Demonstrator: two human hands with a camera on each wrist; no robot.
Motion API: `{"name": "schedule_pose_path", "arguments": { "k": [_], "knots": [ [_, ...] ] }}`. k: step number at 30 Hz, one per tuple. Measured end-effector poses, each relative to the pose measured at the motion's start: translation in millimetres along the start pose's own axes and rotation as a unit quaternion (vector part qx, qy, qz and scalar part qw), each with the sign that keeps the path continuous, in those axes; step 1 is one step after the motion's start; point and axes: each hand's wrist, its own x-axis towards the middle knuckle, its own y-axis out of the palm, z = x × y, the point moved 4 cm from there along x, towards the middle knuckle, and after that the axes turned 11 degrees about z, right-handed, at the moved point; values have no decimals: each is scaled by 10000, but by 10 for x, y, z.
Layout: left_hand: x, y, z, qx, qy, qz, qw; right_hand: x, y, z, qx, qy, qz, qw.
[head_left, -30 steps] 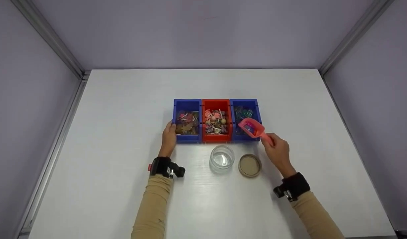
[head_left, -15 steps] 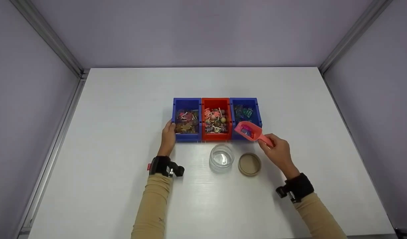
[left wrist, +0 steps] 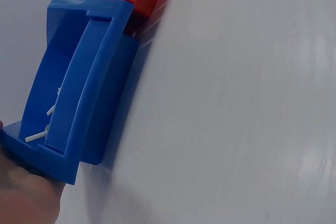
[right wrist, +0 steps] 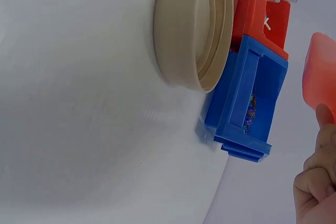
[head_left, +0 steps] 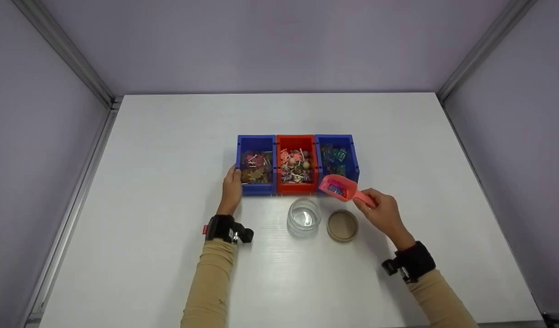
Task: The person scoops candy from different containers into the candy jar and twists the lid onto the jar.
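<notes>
My right hand (head_left: pixel 380 210) grips the handle of a pink scoop (head_left: pixel 352 189), which carries shiny purple and blue wrapped pieces. The scoop is above the front edge of the right blue bin (head_left: pixel 356 175), where green and blue wrapped pieces lie. In the right wrist view the scoop (right wrist: pixel 319 77) is raised above that bin. At the other end of the row, my left hand (head_left: pixel 231 189) holds the side wall of the left blue bin (head_left: pixel 259 188), which contains lollipops with white sticks. Between them a red bin (head_left: pixel 296 188) holds more lollipops and round candies.
A lidless clear jar (head_left: pixel 304 215) stands in front of the red bin. Beside it, to the right, lies a round beige lid (head_left: pixel 343 226), hollow side up. The white table (head_left: pixel 170 150) is bounded by pale walls at the back and sides.
The loaded scoop has moved from over the right bin toward me and slightly left, to the bin's front edge. My left hand stays at the left bin.
</notes>
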Motion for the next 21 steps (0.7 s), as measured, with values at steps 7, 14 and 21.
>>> {"name": "schedule_pose_path", "arguments": {
  "k": [7, 14, 21],
  "knots": [
    [5, 1, 1, 40, -66, 6, 10000, -30, 8, 54, 27, -335, 202, 9992],
    [13, 0, -4, 83, 98, 38, 9999, -52, 20, 121, 33, -488, 464, 9977],
    [10, -7, -1, 234, 113, 38, 9997, -77, 63, 173, -24, -564, 929, 9941]
  ]
}}
